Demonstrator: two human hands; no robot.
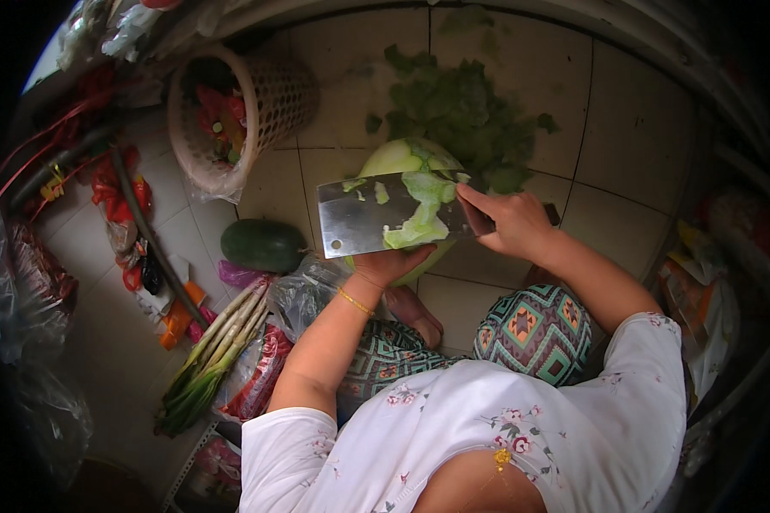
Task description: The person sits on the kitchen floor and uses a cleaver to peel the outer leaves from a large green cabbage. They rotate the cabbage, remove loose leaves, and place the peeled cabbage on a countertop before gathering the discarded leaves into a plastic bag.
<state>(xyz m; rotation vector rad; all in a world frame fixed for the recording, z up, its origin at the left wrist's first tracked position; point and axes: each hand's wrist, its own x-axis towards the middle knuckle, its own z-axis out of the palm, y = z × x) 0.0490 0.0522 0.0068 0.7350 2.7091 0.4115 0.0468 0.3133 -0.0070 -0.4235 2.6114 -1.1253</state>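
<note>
My right hand (518, 219) grips a broad Chinese cleaver (353, 211), its index finger stretched along the blade near the handle. Several shavings of pale green rind (425, 200) cling to the flat of the blade. Behind the cleaver is a large, pale green, partly peeled melon (388, 157), with some darker skin left near its top right. My left hand (390, 264) supports the melon from the near side, its fingers mostly hidden by the blade. Beyond the melon, a heap of dark green peelings (465, 109) lies on the tiled floor (622, 128).
A perforated plastic basket (282, 86) with refuse lies tipped at the upper left. Nearer are a dark green watermelon (262, 245), a clear plastic bag (308, 292) and a bunch of scallions (221, 349). Bags (699, 301) stand at the right. My bare foot (416, 315) is below the melon.
</note>
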